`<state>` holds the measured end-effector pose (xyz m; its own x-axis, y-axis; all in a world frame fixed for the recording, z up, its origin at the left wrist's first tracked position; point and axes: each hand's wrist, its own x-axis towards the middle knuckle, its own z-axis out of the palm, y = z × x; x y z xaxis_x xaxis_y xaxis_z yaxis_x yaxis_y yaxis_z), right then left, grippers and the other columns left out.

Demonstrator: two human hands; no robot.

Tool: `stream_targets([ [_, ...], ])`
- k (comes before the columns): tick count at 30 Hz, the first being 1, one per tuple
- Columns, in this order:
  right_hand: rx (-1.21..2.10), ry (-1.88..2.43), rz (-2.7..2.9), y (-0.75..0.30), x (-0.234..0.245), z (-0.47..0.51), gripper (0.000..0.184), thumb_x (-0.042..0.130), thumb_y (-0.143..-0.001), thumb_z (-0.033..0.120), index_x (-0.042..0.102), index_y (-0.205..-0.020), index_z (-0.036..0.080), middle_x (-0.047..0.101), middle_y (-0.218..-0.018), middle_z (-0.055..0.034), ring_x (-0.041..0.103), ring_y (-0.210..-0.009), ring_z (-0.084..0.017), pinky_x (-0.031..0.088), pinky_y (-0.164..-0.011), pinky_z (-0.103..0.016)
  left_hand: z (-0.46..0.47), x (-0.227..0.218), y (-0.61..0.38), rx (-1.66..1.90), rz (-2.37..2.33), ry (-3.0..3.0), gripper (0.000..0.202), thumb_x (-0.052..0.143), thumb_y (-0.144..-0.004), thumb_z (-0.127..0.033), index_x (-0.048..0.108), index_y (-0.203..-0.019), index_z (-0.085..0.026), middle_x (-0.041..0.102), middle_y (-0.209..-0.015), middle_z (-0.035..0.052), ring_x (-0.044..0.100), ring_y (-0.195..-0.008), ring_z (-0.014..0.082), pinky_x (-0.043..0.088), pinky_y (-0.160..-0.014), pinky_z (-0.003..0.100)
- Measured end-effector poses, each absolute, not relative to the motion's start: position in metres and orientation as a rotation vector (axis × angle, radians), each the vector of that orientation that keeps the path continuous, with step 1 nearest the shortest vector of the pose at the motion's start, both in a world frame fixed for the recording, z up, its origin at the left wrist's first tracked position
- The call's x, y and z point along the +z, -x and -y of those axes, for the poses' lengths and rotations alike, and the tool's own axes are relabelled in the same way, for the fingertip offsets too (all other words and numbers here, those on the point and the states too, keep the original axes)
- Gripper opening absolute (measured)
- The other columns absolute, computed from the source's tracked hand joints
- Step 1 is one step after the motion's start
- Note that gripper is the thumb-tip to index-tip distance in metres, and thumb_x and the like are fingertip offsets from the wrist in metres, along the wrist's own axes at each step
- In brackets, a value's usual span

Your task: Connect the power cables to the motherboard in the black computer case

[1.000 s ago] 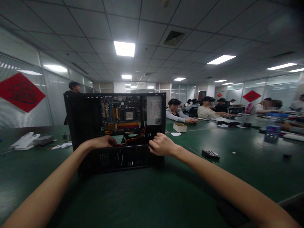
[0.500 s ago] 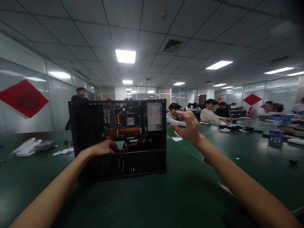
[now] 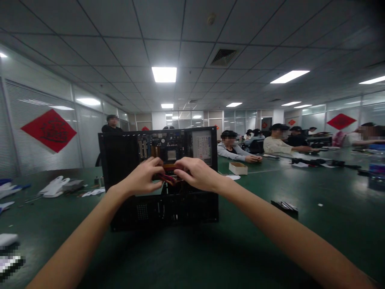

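A black computer case stands upright on the green table, its open side facing me. Inside it are a motherboard and, at upper right, a power supply with a white label. A bundle of red, yellow and dark cables runs across the case opening. My left hand is closed on the bundle's left part. At the bundle's other side my right hand has its fingers curled by the cables; its fingertips are partly hidden, but they appear to pinch them.
The green table stretches far right. A small white box and a dark metal piece lie right of the case. White plastic bags and a grey block lie left. Several people sit along the table; one person is behind the case.
My right hand has come from the right of the case to the cables inside. My left hand has lifted the cable bundle higher. The view has turned slightly left.
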<state>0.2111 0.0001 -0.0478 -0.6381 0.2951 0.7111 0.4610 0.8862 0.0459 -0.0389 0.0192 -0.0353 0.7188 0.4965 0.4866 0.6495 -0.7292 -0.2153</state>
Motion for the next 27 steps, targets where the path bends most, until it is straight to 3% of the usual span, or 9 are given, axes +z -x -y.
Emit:
stream_targets([
  [4,0.045,0.535,2.358,-0.188,-0.044,0.002,0.032,0.069,-0.092,0.032,0.063,-0.116,0.013,0.072,-0.104,-0.0099,0.066,-0.087,-0.019,0.05,-0.075,-0.03,0.001,-0.025,0.022,-0.56,0.759,2.486,0.018,0.066,-0.08,-0.027,0.068,-0.096,-0.019,0.063,-0.111,0.0089,0.058,-0.104,0.0259,0.043,-0.097,0.042],
  [7,0.221,0.581,2.341,-0.189,-0.048,0.004,0.031,0.068,-0.091,0.026,0.063,-0.119,0.011,0.072,-0.091,-0.0065,0.066,-0.075,-0.016,0.047,-0.066,-0.027,0.003,-0.023,0.023,-0.553,0.807,2.643,0.015,0.065,-0.083,-0.027,0.067,-0.096,-0.018,0.065,-0.104,0.0071,0.062,-0.092,0.0203,0.048,-0.085,0.034],
  [10,0.409,0.624,2.33,-0.2,-0.047,0.008,0.033,0.062,-0.095,0.027,0.064,-0.124,0.011,0.07,-0.077,-0.002,0.062,-0.062,-0.013,0.044,-0.058,-0.024,0.001,-0.023,0.028,-0.61,0.872,2.742,0.019,0.065,-0.086,-0.031,0.066,-0.101,-0.018,0.067,-0.102,0.0065,0.063,-0.091,0.0198,0.049,-0.079,0.03],
  [14,0.423,0.65,2.317,-0.213,-0.037,0.014,0.024,0.064,-0.093,0.032,0.074,-0.102,0.012,0.069,-0.077,-0.0026,0.059,-0.064,-0.011,0.04,-0.055,-0.022,0.001,-0.024,0.028,-0.682,0.893,2.759,0.039,0.069,-0.085,-0.038,0.063,-0.119,-0.019,0.068,-0.115,0.0076,0.064,-0.103,0.0225,0.052,-0.087,0.032],
  [18,0.407,0.683,2.221,-0.215,-0.035,0.014,0.029,0.067,-0.09,0.04,0.074,-0.088,0.012,0.062,-0.067,0.0,0.053,-0.056,-0.009,0.034,-0.048,-0.021,0.005,-0.024,0.023,-0.666,0.875,2.622,0.053,0.071,-0.083,-0.036,0.058,-0.132,-0.021,0.066,-0.127,0.0093,0.063,-0.113,0.0253,0.052,-0.094,0.036],
  [23,0.634,0.636,2.153,-0.212,-0.04,0.01,0.025,0.065,-0.091,0.037,0.068,-0.094,0.012,0.063,-0.065,0.0011,0.055,-0.053,-0.01,0.041,-0.048,-0.022,0.0,-0.026,0.022,-0.724,0.835,2.406,0.056,0.068,-0.084,-0.034,0.056,-0.137,-0.018,0.066,-0.131,0.0123,0.064,-0.117,0.0284,0.053,-0.099,0.042],
  [27,0.67,0.6,2.064,-0.207,-0.046,0.002,0.022,0.068,-0.088,0.034,0.066,-0.095,0.013,0.068,-0.075,-0.0023,0.062,-0.062,-0.012,0.047,-0.054,-0.024,-0.006,-0.028,0.025,-0.79,0.728,2.321,0.056,0.062,-0.087,-0.028,0.054,-0.141,-0.018,0.059,-0.142,0.0138,0.059,-0.126,0.0285,0.051,-0.106,0.045],
])
